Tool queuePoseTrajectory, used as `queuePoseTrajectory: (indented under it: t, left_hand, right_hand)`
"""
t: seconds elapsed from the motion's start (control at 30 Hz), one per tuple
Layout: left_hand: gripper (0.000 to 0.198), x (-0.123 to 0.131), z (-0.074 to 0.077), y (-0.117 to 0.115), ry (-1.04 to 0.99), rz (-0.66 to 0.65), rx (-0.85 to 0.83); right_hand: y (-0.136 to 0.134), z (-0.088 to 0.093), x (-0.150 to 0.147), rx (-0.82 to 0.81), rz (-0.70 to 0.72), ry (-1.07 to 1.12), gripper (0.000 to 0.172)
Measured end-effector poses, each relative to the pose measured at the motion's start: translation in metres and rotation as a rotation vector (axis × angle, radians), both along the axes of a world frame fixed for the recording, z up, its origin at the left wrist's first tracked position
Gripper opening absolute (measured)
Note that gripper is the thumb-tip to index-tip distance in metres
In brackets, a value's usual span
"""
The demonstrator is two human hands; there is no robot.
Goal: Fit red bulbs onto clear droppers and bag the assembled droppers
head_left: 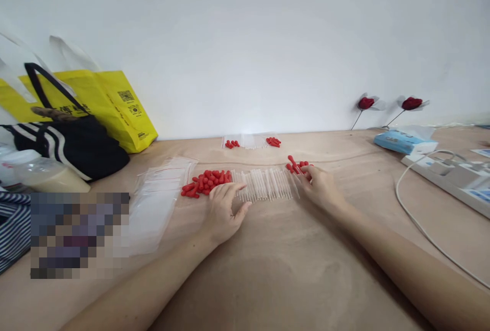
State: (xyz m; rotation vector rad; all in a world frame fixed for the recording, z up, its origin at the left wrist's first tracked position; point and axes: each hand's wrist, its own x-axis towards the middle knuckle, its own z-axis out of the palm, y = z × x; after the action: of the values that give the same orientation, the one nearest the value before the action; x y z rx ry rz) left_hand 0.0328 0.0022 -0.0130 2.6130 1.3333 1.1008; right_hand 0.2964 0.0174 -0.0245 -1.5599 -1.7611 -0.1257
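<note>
A row of thin, pale, see-through tubes (264, 185) lies side by side on the wooden table. At its left end is a pile of red rubber bulbs (206, 183), round at one end and narrow at the other. My left hand (225, 211) rests at the near edge of this pile, thumb and fingers apart, fingertips by the tubes. On the far right of the row, my right hand (317, 185) has its fingers closed around a few red bulbs (294, 165); its fingertips partly hide them. Flat clear zip bags (156, 203) lie left of the pile.
By the wall lies a clear bag (247, 141) with tubes and red bulbs. A yellow bag (126, 111), black bag (92, 147) and bottle (49, 175) stand left. Right are a tissue pack (401, 142), power strip (459, 178), cable (413, 218) and two artificial roses (412, 103).
</note>
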Motion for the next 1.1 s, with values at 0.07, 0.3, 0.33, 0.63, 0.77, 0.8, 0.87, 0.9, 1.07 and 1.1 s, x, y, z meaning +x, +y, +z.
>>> queuePoseTrajectory:
  t: [0.07,0.3,0.33,0.63,0.77,0.8,0.87,0.9,1.07,1.1]
  left_hand:
    - [0.026,0.001,0.000,0.000,0.027,-0.014,-0.012]
    - [0.014,0.001,0.000,0.001,0.073,-0.047,-0.066]
    - [0.012,0.001,0.000,0.001,0.077,-0.051,-0.070]
    - [0.007,0.002,0.000,-0.001,0.100,-0.031,-0.094]
    - [0.011,-0.002,0.011,0.005,0.174,0.109,-0.058]
    - [0.012,-0.006,0.017,0.009,0.198,0.162,-0.039]
    - [0.013,-0.013,0.028,0.018,0.236,0.272,-0.007]
    - [0.012,-0.018,0.033,0.022,0.251,0.323,0.007]
    - [0.017,-0.033,0.045,0.035,0.352,0.472,0.013]
    - [0.018,-0.034,0.045,0.036,0.367,0.476,-0.002]
  right_hand:
    - [0.002,-0.001,0.004,-0.054,-0.083,-0.024,0.013]
    - [0.003,-0.006,0.004,-0.189,-0.159,-0.139,0.006]
    - [0.003,-0.006,0.003,-0.195,-0.159,-0.145,0.006]
    - [-0.007,0.010,-0.008,-0.322,-0.291,-0.245,0.017]
    - [-0.012,0.022,-0.021,-0.422,-0.305,-0.280,0.025]
    - [-0.012,0.024,-0.024,-0.441,-0.303,-0.281,0.026]
    - [-0.012,0.026,-0.028,-0.484,-0.305,-0.284,0.027]
    - [-0.011,0.026,-0.030,-0.509,-0.310,-0.283,0.028]
    - [-0.008,0.026,-0.031,-0.608,-0.315,-0.295,0.032]
    - [-0.007,0.026,-0.031,-0.619,-0.315,-0.304,0.033]
